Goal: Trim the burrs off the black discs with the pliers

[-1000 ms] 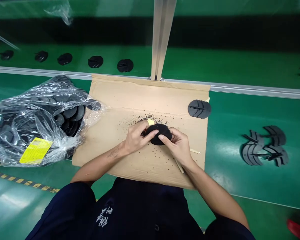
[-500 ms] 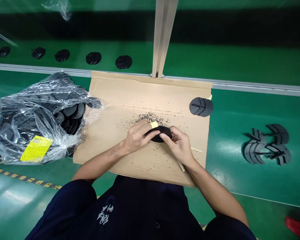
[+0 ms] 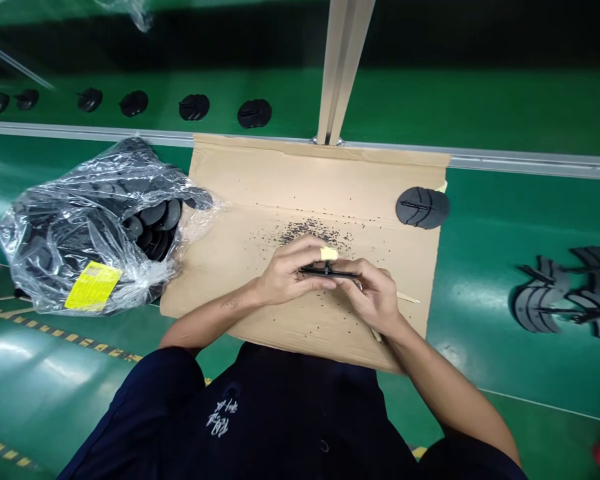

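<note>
A thin black plastic disc (image 3: 314, 271) is held edge-on above the cardboard sheet (image 3: 220, 267), with a small ridge standing up from its middle. My left hand (image 3: 293, 270) pinches its left side between thumb and fingers; a yellow wrap (image 3: 329, 254) covers one finger. On the disc's right side, my right hand (image 3: 375, 290) is closed with the thumb in front. From beneath that hand a tan stick (image 3: 376, 335) sticks out; whether it is gripped or lying on the cardboard, I cannot tell. Small black crumbs (image 3: 313, 230) are scattered behind the hands.
A clear bag (image 3: 80, 227) of black discs lies open at left. One ridged disc (image 3: 423, 208) rests at the cardboard's right corner. Curved black pieces (image 3: 540, 313) lie farther right. Several discs (image 3: 255, 114) line the back, behind a metal rail and an upright post (image 3: 347, 67).
Both hands have turned the disc from showing its dark face to nearly edge-on, and its ridge now shows. The whole view has shifted, so the surroundings appear farther right.
</note>
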Demonstrator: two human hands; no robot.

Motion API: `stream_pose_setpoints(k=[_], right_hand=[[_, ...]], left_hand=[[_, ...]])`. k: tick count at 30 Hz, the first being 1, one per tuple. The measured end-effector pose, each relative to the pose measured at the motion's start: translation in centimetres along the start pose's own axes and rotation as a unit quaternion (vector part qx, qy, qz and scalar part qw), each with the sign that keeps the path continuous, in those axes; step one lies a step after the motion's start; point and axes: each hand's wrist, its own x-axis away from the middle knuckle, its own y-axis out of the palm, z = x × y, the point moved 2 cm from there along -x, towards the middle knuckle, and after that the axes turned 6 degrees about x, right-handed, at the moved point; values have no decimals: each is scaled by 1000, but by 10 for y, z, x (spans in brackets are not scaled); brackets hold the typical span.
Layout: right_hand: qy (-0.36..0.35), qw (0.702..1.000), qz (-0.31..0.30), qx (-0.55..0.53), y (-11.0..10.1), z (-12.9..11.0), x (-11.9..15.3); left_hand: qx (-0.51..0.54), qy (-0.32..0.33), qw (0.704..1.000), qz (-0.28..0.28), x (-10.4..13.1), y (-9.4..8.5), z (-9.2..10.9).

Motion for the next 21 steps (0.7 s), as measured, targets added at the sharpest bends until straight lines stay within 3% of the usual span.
stream_pose_setpoints(k=[7, 14, 21], right_hand=[[-11, 1000, -8, 1, 2, 0, 2], [-5, 1000, -23, -9, 3, 3, 3], [28, 998, -15, -60, 6, 6, 4]], left_hand=[[-11, 24, 998, -49, -5, -3, 8], [-9, 58, 998, 12, -2, 1, 6], [-26, 69, 997, 19, 1, 3, 5]])
